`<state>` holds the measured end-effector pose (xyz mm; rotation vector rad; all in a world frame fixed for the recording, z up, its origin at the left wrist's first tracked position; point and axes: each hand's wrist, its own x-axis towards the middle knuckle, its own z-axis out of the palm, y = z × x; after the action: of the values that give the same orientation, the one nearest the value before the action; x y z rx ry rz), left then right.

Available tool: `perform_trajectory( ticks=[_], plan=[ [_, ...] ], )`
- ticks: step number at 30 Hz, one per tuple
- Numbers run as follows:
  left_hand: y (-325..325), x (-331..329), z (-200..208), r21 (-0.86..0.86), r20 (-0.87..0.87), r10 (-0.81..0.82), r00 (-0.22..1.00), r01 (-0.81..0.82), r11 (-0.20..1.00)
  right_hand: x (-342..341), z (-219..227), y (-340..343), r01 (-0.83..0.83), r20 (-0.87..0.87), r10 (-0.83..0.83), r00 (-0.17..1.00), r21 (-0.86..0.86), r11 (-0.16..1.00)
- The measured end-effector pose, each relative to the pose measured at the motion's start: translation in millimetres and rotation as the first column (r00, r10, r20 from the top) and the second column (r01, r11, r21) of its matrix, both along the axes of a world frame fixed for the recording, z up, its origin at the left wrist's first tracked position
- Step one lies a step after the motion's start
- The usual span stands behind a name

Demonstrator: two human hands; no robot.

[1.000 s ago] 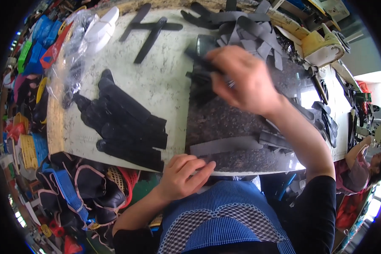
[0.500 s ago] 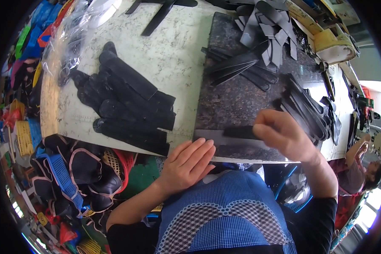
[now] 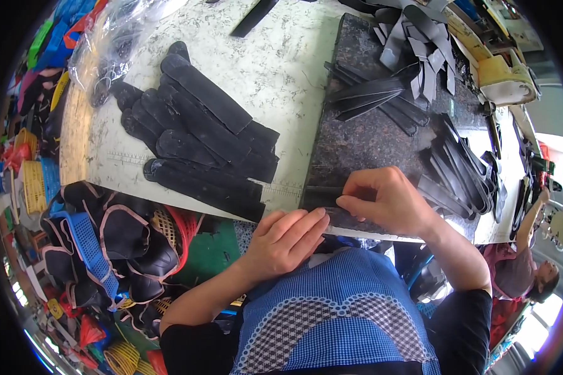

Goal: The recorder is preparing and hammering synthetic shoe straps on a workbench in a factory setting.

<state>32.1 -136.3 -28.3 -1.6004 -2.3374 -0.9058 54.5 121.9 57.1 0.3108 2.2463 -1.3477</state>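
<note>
At the near edge of a dark stone slab (image 3: pixel 363 150) lies a black strip (image 3: pixel 317 196), partly covered by my hands. My left hand (image 3: pixel 286 242) rests flat with its fingers stretched out and close together, the fingertips at the strip's near side. Over the strip's right part my right hand (image 3: pixel 391 201) is closed in a pinch, thumb against curled fingers; the pinched edge itself is mostly hidden. To the left, several black strips with rounded ends (image 3: pixel 200 134) lie overlapped on the white tabletop (image 3: pixel 281 81).
Grey and black cut pieces (image 3: pixel 425 50) heap at the slab's far right. A bundle of looped strips (image 3: pixel 460 169) lies right of my right hand. Clear plastic (image 3: pixel 109 59) covers the far left corner. Below stand a blue basket (image 3: pixel 87 244) and black pink-edged items (image 3: pixel 128 231). Another person (image 3: pixel 522 269) is at right.
My right hand has moved left and closed on or near the strip. The grey face seen on the piece before now shows black. My left hand stays by the slab's edge; the view has shifted slightly.
</note>
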Motion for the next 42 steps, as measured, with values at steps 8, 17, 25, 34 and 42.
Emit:
perform_trajectory(
  ticks=[8,17,25,34,42],
  plan=[
    [13.2,-17.0,8.5,-0.071,-0.015,-0.135,0.991,0.134,0.988,6.1,-12.0,-12.5,-0.044,-0.237,0.171,0.956,0.463,0.885],
    [29.1,-21.7,25.1,-0.200,-0.064,-0.110,0.992,0.096,0.975,85.8,12.3,49.6,0.498,0.118,-0.493,0.862,-0.017,0.867],
    [57.5,-16.1,41.4,-0.242,-0.013,-0.211,0.977,0.202,0.949,91.9,-8.5,32.7,0.381,-0.189,-0.337,0.922,0.296,0.876],
    [94.4,-28.7,51.2,-0.172,0.195,-0.403,0.894,0.436,0.883,105.3,-12.6,30.6,0.448,-0.290,-0.366,0.884,0.303,0.841],
    [148.6,-128.7,55.1,0.020,-0.053,-0.011,0.999,0.012,1.000,162.9,52.9,140.2,0.472,-0.367,-0.319,0.874,0.798,0.375]
  ],
)
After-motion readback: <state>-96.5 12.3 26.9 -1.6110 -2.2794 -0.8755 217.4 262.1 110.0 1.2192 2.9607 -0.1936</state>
